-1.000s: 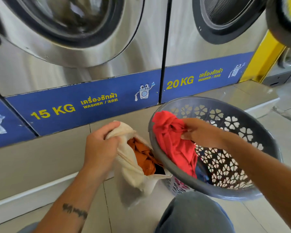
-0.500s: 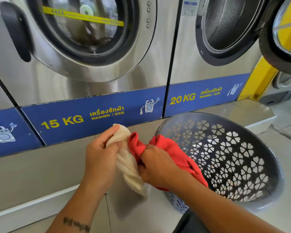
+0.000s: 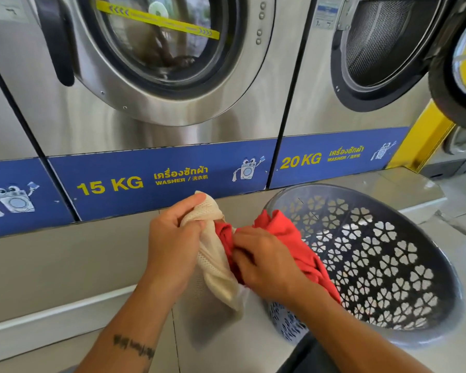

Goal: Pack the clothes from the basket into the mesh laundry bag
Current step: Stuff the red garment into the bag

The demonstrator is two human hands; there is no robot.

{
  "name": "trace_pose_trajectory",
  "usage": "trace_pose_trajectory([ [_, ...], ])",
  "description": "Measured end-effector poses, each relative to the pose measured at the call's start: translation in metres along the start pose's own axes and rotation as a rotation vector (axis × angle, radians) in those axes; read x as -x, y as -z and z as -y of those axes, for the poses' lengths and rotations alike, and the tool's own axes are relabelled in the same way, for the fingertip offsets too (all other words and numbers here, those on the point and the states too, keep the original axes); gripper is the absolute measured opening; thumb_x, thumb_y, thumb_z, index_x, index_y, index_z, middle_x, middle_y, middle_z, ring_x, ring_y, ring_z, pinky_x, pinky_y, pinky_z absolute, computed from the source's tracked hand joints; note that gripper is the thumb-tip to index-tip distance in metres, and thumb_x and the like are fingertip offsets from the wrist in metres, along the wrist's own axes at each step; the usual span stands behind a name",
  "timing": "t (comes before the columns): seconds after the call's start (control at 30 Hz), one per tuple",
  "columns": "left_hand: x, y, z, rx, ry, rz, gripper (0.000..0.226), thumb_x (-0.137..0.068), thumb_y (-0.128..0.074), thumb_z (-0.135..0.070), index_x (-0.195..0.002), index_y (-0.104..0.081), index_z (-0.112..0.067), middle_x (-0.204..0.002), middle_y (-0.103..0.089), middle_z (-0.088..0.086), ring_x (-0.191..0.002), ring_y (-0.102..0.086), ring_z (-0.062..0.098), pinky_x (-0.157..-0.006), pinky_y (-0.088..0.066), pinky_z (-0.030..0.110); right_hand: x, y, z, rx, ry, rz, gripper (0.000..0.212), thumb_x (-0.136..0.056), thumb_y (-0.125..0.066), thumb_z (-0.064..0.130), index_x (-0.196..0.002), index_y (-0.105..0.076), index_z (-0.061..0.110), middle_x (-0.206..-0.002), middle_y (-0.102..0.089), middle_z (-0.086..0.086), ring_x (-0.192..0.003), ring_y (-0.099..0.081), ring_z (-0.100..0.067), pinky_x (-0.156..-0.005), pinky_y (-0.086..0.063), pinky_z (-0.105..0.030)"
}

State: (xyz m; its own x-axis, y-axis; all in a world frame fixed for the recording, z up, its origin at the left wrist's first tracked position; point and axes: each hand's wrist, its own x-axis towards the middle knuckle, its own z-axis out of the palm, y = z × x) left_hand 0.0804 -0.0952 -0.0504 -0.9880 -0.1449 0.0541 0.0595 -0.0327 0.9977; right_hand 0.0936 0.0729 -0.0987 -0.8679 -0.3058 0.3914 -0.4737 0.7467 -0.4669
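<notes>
Head view: one bag (image 3: pixel 213 265), one garment (image 3: pixel 288 230), one basket (image 3: pixel 342 187)

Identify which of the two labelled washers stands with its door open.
The 20 KG washer, on the right: its perforated drum is exposed, its door swung aside. On the 15 KG washer the glass door is shut.

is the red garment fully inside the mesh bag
No, the right hand grips the red garment at the mouth of the mesh laundry bag, and much of it lies outside, over the basket.
</notes>
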Motion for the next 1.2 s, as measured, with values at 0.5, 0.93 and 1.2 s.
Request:
trace_pose_trajectory([
  [0.5,0.004,0.014,0.009,-0.105,0.052,0.031,0.052,-0.087,-0.054,0.004,-0.114,-0.072,-0.036,-0.119,-0.066,-0.013,-0.102,-0.060,0.001,-0.064,-0.045,0.006,0.020,0.058,-0.058,-0.086,-0.696,-0.023,0.071,-0.075,-0.077,0.033,-0.140,-0.050,0.032,-0.134,-0.057,-0.012,-0.123,-0.055,-0.029,-0.109,-0.041,-0.043],
  [0.93,0.004,0.000,0.011,-0.055,0.036,-0.012,0.049,-0.088,-0.053,0.000,-0.114,-0.072,-0.038,-0.122,-0.066,-0.013,-0.100,-0.062,0.000,-0.065,-0.045,0.005,0.012,0.052,-0.006,-0.098,-0.226,-0.055,0.022,-0.073,-0.071,0.013,-0.082,-0.070,0.033,-0.077,-0.065,0.018,-0.079,-0.061,0.002,-0.074,-0.043,-0.012],
  [1.2,0.007,-0.011,0.010,-0.134,-0.046,0.101,0.041,-0.089,-0.059,-0.004,-0.106,-0.075,-0.037,-0.116,-0.069,-0.015,-0.102,-0.064,0.003,-0.075,-0.049,0.003,0.003,-0.011,0.009,0.320,-0.047,0.356,0.031,-0.090,-0.049,0.029,-0.119,-0.057,0.024,-0.120,-0.050,-0.004,-0.105,-0.047,-0.030,-0.089,-0.042,-0.047],
])
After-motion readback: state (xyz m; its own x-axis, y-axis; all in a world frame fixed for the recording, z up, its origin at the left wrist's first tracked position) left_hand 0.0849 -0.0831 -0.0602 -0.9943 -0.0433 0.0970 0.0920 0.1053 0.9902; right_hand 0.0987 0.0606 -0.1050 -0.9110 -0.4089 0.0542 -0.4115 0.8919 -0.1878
